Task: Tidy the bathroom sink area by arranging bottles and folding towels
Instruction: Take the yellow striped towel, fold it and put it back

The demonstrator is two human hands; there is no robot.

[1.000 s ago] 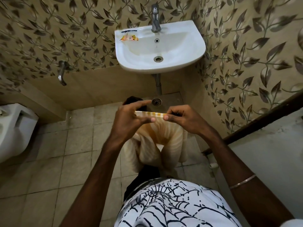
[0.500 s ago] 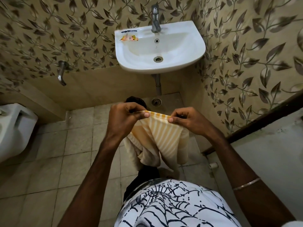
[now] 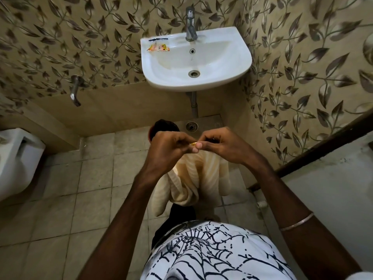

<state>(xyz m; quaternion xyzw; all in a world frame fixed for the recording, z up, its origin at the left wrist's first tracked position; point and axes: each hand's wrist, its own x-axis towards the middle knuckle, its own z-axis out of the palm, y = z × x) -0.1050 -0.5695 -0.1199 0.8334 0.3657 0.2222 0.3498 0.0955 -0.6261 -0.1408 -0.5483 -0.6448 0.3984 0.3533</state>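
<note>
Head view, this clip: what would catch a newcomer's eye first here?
Both hands meet at centre frame, the left hand and right hand pinching the top edge of a cream striped towel that hangs bunched below them over the tiled floor. Beyond them, a white sink juts from the leaf-patterned wall, with small orange sachets on its back-left rim.

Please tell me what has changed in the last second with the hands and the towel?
The left hand and right hand moved together until their fingertips met, bringing the pinched top corners of the cream, yellow-striped towel together, so it now hangs folded in half. Neither hand let go. The white ceramic sink and the small orange sachets on its rim stayed put.
</note>
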